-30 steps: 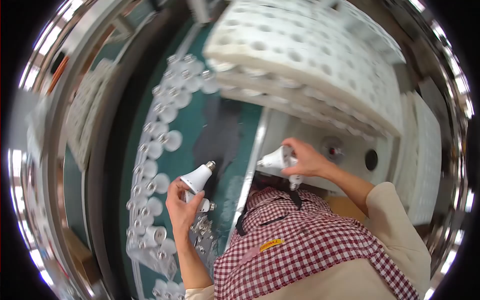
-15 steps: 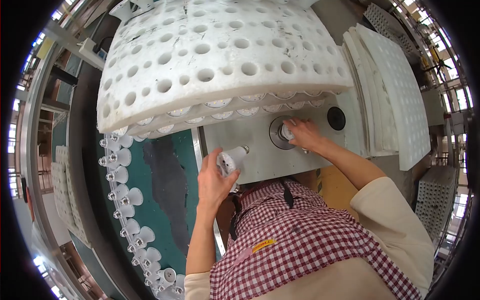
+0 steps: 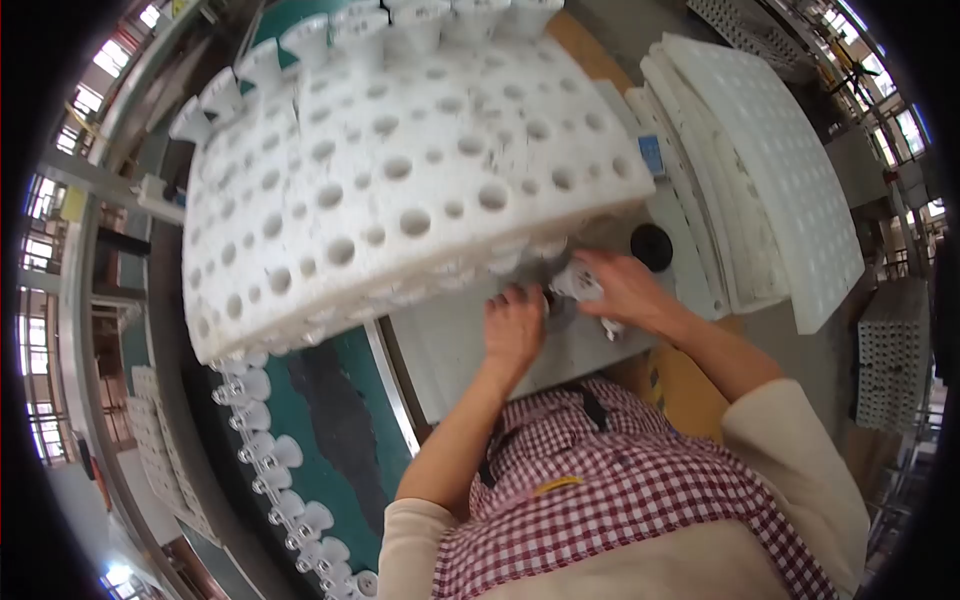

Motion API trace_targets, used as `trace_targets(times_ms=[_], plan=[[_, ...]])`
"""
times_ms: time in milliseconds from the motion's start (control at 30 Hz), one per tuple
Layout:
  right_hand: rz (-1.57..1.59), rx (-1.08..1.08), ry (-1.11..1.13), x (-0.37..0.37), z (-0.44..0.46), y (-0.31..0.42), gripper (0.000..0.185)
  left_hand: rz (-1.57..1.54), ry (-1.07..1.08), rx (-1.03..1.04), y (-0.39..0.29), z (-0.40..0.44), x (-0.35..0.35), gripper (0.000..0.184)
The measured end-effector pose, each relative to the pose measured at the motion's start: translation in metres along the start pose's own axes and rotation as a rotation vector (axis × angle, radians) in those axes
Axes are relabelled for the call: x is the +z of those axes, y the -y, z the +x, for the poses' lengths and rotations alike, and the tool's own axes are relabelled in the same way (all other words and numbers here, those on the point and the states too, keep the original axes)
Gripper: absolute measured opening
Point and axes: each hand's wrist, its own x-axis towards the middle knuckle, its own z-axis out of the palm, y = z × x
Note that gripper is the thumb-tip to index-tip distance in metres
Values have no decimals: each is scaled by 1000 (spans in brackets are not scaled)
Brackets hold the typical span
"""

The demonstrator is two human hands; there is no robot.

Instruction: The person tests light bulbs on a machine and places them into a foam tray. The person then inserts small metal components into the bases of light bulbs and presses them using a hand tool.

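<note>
A white lamp bulb (image 3: pixel 580 281) is in my right hand (image 3: pixel 632 292), whose fingers close round its wide end above the grey machine top. My left hand (image 3: pixel 514 325) is just left of it, fingers curled down by the bulb's narrow end; what they grip, if anything, is hidden. Under the hands, the round dark fixture (image 3: pixel 566 318) is mostly covered. A small white and metal piece (image 3: pixel 612 328) shows below my right hand, too blurred to name. Behind the hands stands a large white foam tray (image 3: pixel 400 168) with rows of holes and bulbs under its front edge.
A black round knob (image 3: pixel 652 247) sits right of the hands. Stacked white foam sheets (image 3: pixel 790 200) lean at the right. Several bulbs (image 3: pixel 262 450) line the green conveyor (image 3: pixel 345 370) at left, and others (image 3: pixel 365 30) stand along the foam tray's far edge.
My left hand has moved right, to beside my right hand, and the bulb it held no longer shows there. My right hand now holds a bulb tilted over the fixture. The view has shifted.
</note>
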Motion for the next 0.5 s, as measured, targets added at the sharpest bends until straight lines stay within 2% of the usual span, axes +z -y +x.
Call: trace_targets(times_ms=[100, 167, 367, 500], plan=[[127, -25, -166, -31, -31, -9, 63, 219, 8, 62, -16, 27, 14, 24], [177, -14, -226, -44, -49, -5, 62, 253, 118, 83, -28, 39, 22, 34], [297, 57, -293, -82, -76, 7, 64, 368, 94, 244, -28, 44, 42, 38], [321, 29, -327, -111, -73, 6, 65, 344, 172, 230, -30, 45, 31, 38]])
